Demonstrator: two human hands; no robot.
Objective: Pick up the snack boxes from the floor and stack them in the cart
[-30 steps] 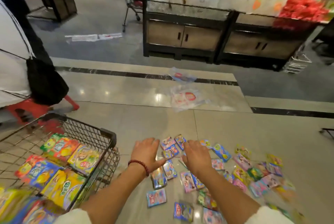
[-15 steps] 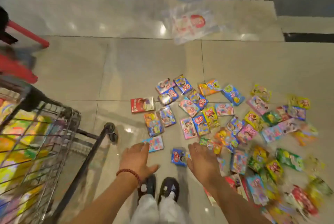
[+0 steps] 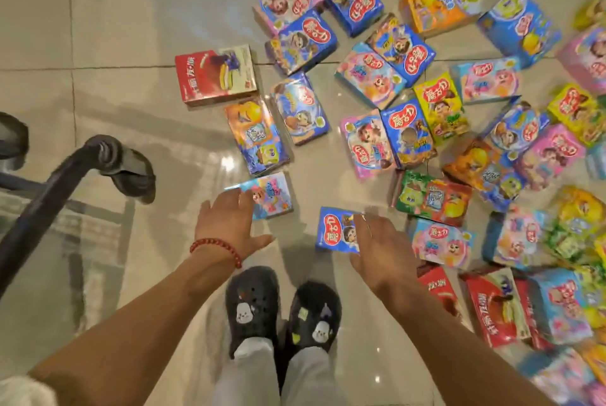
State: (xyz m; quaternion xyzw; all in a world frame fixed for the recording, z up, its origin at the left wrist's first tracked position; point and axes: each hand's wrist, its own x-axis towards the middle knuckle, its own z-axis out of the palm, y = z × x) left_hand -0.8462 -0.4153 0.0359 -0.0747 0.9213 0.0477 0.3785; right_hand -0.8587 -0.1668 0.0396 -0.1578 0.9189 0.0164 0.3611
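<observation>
Both arms extend downward toward a tiled floor [image 3: 131, 28]. The left hand [image 3: 229, 225], with a red bead bracelet [image 3: 218, 248] at the wrist, is spread flat with fingers straight; its fingertips overlap the lower left corner of a light blue and pink snack box [image 3: 270, 195] at the frame centre. Contact with the box cannot be confirmed, as the hand is motion-blurred. It grips nothing.

The right hand [image 3: 382, 248] is likewise flat and extended, fingers straight, its fingertips lying over the right edge of a blue snack box [image 3: 334, 230] at lower centre. It grips nothing.

The remaining snack boxes [image 3: 410, 103] lie scattered on the floor across the centre and right of the frame, most face up. A red box [image 3: 216, 74] lies apart at the left edge of the group.

The cart [image 3: 59, 182] occupies the left edge of the frame; only its dark frame tube and a wheel are visible.

Two dark clogs [image 3: 282, 310] stand at lower centre between the arms
</observation>
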